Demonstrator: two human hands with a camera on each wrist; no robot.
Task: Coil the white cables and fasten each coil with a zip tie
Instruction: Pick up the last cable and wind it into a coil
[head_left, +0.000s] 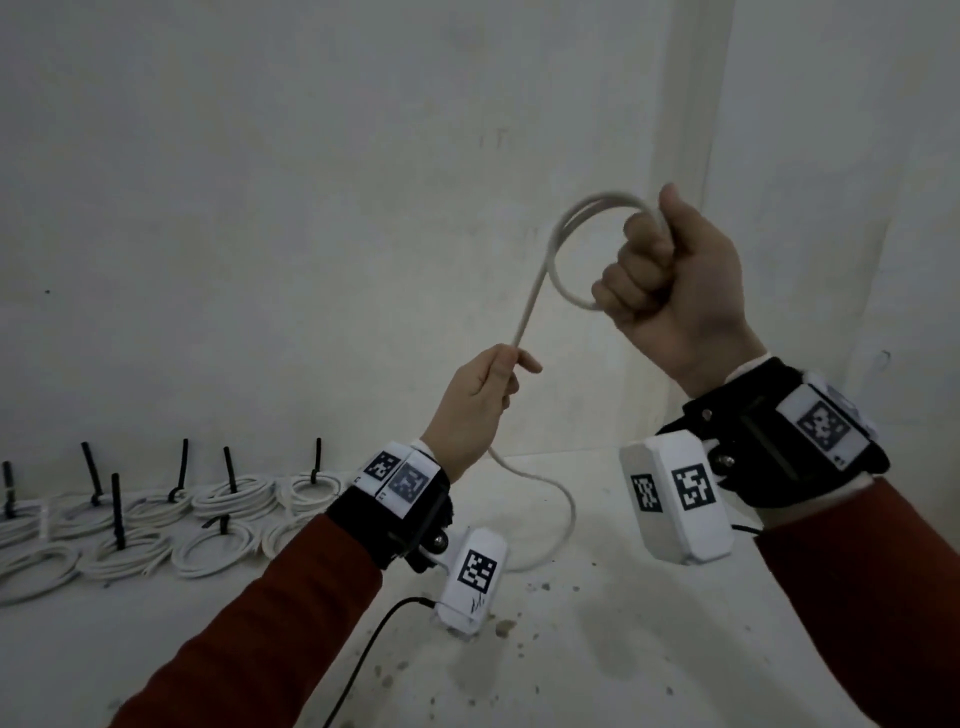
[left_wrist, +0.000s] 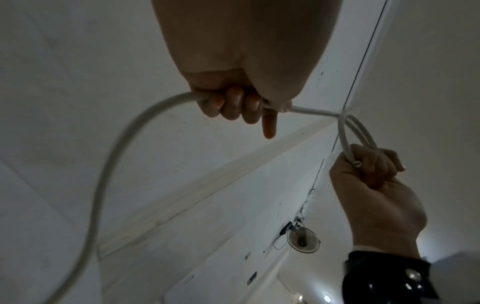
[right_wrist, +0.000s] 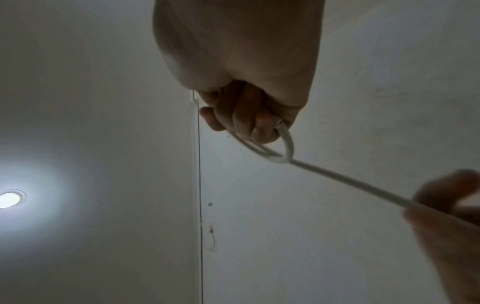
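Observation:
A white cable (head_left: 535, 291) is held up in front of the wall by both hands. My right hand (head_left: 670, 280) makes a fist round a small coil of two or three loops (head_left: 571, 228), with the cable's cut end (left_wrist: 357, 164) poking out of the fist. From the coil the cable runs straight down-left to my left hand (head_left: 483, 400), which grips it with curled fingers (left_wrist: 233, 105), forefinger stretched out. Below that hand the loose tail (head_left: 563, 499) drops to the white table (head_left: 623, 649) and bends back behind the left wrist.
Several finished white coils (head_left: 156, 519), each bound with a black zip tie (head_left: 117, 512) whose tail sticks up, lie in rows at the table's left. A black lead (head_left: 363, 654) runs from the left wrist camera. The table meets a white wall corner (head_left: 691, 156) behind.

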